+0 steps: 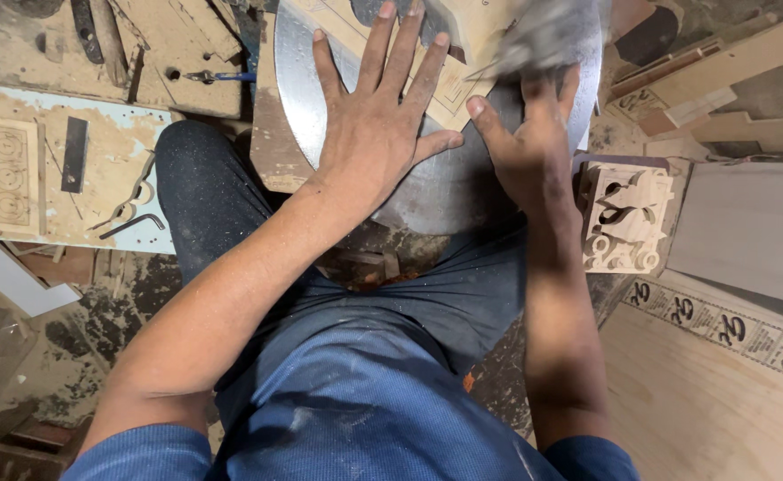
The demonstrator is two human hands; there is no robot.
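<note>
Down at the centre, the left hand [375,125] lies flat with its fingers spread wide, palm pressed on a thin pale wooden panel [449,89] that rests on a round grey metal table [449,191]; the fingertips reach over the panel's pencilled or printed outline, and the heel of the hand sits on the bare metal. Just beside it, the right hand [534,147] reaches up the same table with its thumb stretched out toward the left hand's thumb, close but apart; its fingers run into a grey blurred shape [547,36] at the top, and whether they are curled round something or lying loose cannot be told because of the blur. Both forearms come up from blue sleeves, and dark dusty trousers [222,196] fill the middle below the table. To the right of the right wrist stands a small carved block of pale wood [624,218] with scrolls cut through it, set against a plain grey-brown board [752,227]. Lower right, a long pale paper strip [730,328] printed with repeated dark curled motifs lies slantwise across a light plywood sheet [703,410]. On the left, a dusty white-edged bench [111,147] carries a square pattern sheet [0,174] marked with rows of circles, a dark flat bar [74,153] and a bent hex key [133,223].
</note>
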